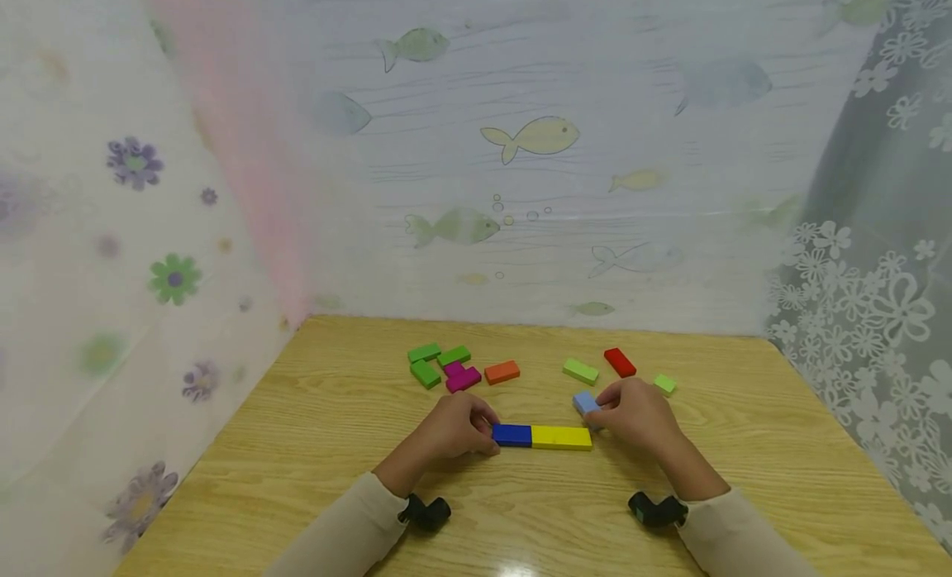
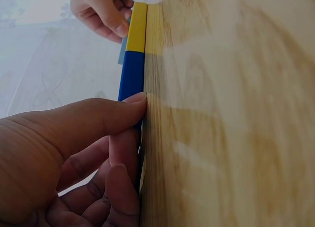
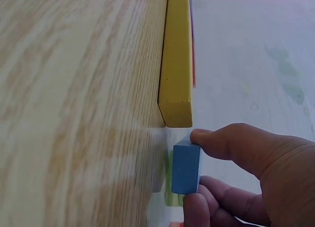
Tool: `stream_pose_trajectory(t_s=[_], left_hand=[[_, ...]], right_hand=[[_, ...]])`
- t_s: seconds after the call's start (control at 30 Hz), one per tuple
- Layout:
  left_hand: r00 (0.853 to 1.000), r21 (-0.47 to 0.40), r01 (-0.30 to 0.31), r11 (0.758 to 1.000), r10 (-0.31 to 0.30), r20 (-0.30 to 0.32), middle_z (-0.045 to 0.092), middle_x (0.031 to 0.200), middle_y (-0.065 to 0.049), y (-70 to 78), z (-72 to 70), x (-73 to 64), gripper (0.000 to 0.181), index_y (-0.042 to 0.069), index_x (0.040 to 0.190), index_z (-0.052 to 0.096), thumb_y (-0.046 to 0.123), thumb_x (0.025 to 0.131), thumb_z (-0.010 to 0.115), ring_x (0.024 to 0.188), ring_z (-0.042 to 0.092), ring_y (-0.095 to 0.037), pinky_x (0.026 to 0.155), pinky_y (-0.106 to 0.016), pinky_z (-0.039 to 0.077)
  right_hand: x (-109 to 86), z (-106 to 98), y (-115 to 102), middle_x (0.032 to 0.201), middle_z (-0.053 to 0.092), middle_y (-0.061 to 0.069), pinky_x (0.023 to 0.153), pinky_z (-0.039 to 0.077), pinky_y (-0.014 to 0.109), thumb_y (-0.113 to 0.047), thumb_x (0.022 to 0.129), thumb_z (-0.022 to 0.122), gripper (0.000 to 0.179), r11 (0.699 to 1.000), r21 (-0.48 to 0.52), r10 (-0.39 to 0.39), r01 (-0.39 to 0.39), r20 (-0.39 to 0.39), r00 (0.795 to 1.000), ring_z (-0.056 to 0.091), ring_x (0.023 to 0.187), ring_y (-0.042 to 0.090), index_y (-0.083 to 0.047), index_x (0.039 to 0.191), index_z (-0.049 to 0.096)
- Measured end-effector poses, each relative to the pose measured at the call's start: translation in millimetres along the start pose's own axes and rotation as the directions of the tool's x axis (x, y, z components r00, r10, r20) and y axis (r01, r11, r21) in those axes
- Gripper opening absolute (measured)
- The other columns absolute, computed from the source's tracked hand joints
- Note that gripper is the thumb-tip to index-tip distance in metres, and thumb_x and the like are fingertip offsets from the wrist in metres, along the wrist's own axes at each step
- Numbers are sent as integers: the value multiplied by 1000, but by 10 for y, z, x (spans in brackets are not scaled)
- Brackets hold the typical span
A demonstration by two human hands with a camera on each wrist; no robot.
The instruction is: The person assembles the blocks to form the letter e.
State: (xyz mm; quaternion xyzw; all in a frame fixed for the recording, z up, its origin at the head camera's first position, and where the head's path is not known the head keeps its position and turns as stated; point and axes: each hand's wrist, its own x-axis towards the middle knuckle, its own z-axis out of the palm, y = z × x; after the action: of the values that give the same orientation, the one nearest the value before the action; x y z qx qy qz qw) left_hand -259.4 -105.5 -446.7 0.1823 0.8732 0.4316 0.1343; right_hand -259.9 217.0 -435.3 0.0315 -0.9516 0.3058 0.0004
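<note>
Light-blue block, plain, oblong, pinched by your right hand; your left hand pinches dark-blue block. Wood-grain table; fish-print backdrop.

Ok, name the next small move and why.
Probably ease the light blue block, pinched in the right hand, against the right end of the yellow block: that end is bare and near, while its left end abuts the dark blue block held in the left hand.
</note>
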Motion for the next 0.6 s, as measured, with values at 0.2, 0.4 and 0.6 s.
stream_pose_trajectory(t_s=[0.2, 0.4, 0.6], left_hand=[[1000, 3, -3, 1000, 3, -2, 70, 79, 0, -7, 1, -2, 29, 11, 102, 77, 14, 77, 92, 73, 63, -16, 62, -31, 54], [1000, 7, 1, 1000, -1, -7, 70, 79, 0, -1, 3, -2, 29, 11, 103, 78, 14, 77, 92, 73, 63, -16, 63, -31, 53], [1000, 13, 5, 1000, -5, -10, 70, 79, 1, 13, -1, -10, 30, 11, 103, 78, 15, 77, 92, 73, 63, -15, 63, -30, 53]], right_hand=[[-8, 16, -17, 90, 74, 0, 67, 52, 31, -36, 78, 89, 34, 1000, 2, 16, -16, 4, 1000, 63, 78, 15, -10, 97, 79], [-29, 32, -26, 90, 74, 0, 66, 52, 31, -36, 78, 90, 34, 999, 18, 29, -29, 9, 1000, 63, 79, 16, -9, 96, 79], [-30, 30, -38, 90, 75, 0, 66, 52, 30, -36, 78, 90, 34, 1000, 17, 21, -21, 8, 1000, 63, 77, 15, -9, 96, 79]])
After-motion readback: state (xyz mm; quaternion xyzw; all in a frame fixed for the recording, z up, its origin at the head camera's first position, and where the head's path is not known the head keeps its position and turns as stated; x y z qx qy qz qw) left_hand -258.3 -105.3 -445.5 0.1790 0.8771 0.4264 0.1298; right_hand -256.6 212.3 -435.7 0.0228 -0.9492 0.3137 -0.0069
